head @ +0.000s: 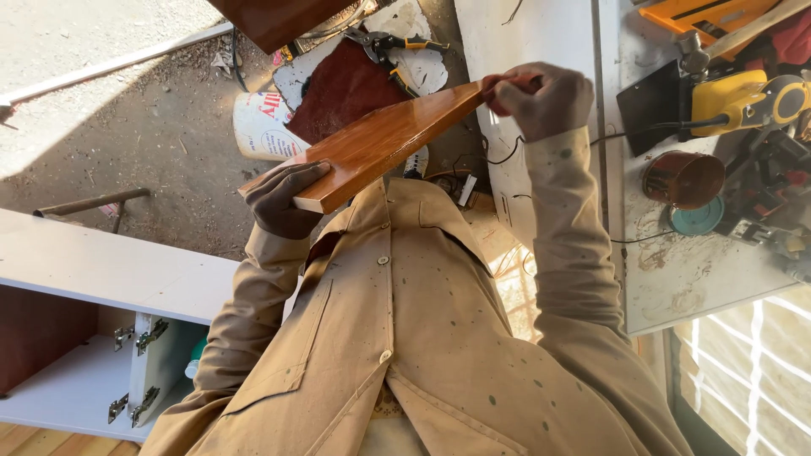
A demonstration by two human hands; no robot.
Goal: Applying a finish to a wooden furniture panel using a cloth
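Board: a glossy, varnished wooden board (380,139), flat and tapered, held in the air before the person's tan coat (405,338).
Left hand (287,198): fingers clamped under the wide end.
Right hand (541,97): fingers pinching a red cloth (507,87) on the narrow end, near the white bench (676,279) edge.

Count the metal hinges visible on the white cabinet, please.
4, all on the white cabinet door: hinges at and. More may be hidden behind the coat.

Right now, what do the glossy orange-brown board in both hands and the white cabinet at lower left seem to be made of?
The orange-brown board: apparently wood, varnished; grain shows under a glossy sheen. The white cabinet: probably laminated or painted board, smooth and matte, with metal hinges; its core is not visible.
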